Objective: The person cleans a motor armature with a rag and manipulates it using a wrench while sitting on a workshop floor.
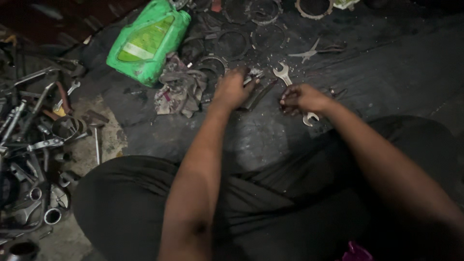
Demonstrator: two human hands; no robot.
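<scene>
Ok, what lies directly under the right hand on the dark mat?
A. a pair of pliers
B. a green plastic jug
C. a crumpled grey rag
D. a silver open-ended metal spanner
D: the silver open-ended metal spanner runs beneath the right hand, its two ends showing above and below the hand on the dark mat.

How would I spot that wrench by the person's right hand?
Start at the green jug at top left, then go right past the crumpled rag. The open-ended wrench lies partly under the right hand, the only bright silver tool there, jaws at both ends.
</scene>
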